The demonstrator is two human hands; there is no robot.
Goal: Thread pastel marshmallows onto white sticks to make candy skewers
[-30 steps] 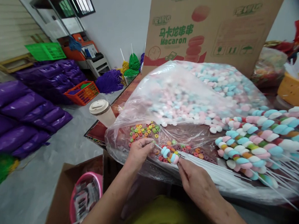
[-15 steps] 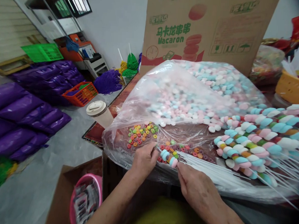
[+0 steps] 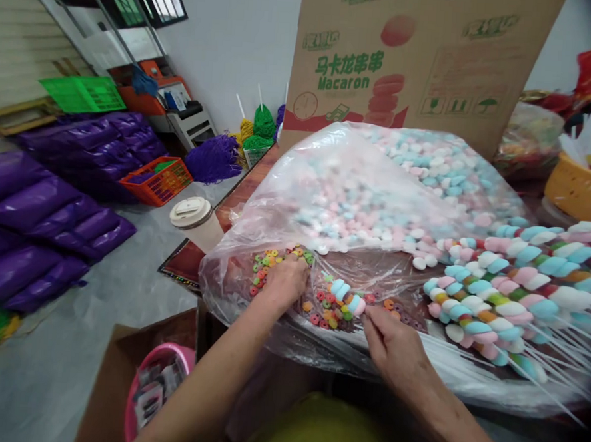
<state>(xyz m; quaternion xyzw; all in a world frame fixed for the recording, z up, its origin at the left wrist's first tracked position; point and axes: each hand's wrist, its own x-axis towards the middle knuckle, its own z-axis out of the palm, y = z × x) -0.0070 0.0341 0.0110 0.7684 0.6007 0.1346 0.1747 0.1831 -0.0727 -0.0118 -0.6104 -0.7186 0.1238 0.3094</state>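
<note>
My right hand (image 3: 393, 337) is closed around a thin stick just below a short stack of twisted blue, white and pink marshmallows (image 3: 341, 290). That marshmallow skewer points up and left, over a scatter of red, orange and green ring-shaped pieces (image 3: 327, 310). My left hand (image 3: 288, 282) reaches down into the other pile of coloured rings (image 3: 262, 267), its fingers bent together; the back of the hand hides the fingertips and anything in them. Finished-looking marshmallow skewers (image 3: 501, 293) lie stacked to the right of my right hand. Bare white sticks (image 3: 452, 356) lie beneath that hand.
A big clear bag of pastel marshmallows (image 3: 377, 199) spreads over the table before a cardboard carton (image 3: 435, 63). A lidded cup (image 3: 195, 221) stands at the left edge. Below are an open box (image 3: 111, 363) and pink tub (image 3: 138, 385). An orange basket (image 3: 578, 188) stands right.
My left hand has left the skewer's tip and moved up and left onto the ring pile. My right hand, with the skewer, has shifted slightly right.
</note>
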